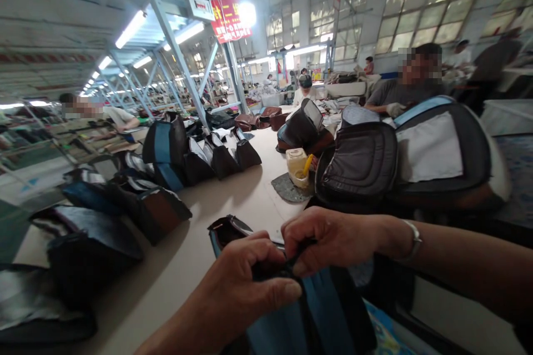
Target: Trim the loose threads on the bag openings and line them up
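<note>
A partly sewn bag piece [328, 305], black with blue panels, is between my hands at the bottom of the view. My left hand [254, 283] grips its upper edge, with the thumb lying along the top. Close beside it, my right hand [325, 238] pinches the same black edge between thumb and curled fingers. A metal bracelet [413, 239] circles my right wrist. Behind the left fingers rises another part of the piece, with a dark, open end. The exact spot under the fingertips is hidden.
Unfinished bags [200, 163] line the left of the pale table [225, 199]. A yellow-handled brush [308, 163] stands in a cut-down container [296, 162] on a dark mat [287, 188]. Larger bag bodies [360, 161] stand at right. A gloved co-worker [391, 94] sits behind them.
</note>
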Tool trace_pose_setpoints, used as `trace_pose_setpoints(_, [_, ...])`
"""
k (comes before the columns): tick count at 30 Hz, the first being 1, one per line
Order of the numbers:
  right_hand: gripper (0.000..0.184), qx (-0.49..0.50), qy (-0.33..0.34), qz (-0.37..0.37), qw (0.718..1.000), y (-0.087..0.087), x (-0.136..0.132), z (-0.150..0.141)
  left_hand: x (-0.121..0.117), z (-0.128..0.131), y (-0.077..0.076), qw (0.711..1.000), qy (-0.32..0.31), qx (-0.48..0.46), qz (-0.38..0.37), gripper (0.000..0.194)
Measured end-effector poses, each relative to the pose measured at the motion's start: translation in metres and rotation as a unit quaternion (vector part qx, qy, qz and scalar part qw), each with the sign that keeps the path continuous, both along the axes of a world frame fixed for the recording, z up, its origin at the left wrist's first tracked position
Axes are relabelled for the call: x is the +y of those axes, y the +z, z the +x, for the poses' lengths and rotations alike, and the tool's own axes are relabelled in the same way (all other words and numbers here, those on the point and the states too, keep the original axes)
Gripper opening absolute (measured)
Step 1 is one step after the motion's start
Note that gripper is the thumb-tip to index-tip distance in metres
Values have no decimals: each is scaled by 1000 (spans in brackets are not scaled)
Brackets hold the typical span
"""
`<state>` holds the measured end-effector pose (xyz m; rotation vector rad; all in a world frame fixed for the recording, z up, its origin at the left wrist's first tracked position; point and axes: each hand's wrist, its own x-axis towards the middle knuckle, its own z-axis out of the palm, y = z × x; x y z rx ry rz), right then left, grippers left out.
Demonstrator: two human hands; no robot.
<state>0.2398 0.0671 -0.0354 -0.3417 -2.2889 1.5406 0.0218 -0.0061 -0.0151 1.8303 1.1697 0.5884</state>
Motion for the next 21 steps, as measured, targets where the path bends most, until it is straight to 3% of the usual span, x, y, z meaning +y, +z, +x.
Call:
trace_pose_setpoints(3, [21,4,0,-56,998,-2,-2,-1,-2,6,-2,999,39,6,1,24])
trace_pose_setpoints(5, [20,2,4,-49,999,-3,-2,-1,-3,6,-2,999,36,5,-2,20])
trace_pose_setpoints(12, [20,-16,-10,55,998,5,-6,4,-4,5,7,999,-10,28,-16,14])
trace_pose_setpoints(16, [30,-6,-90,151,984,11,-17,3,-6,11,4,1000,11,28,8,15])
trace_pose_setpoints(21, [10,-19,-138,233,963,7,-25,-2,-9,14,-3,998,28,36,51,17])
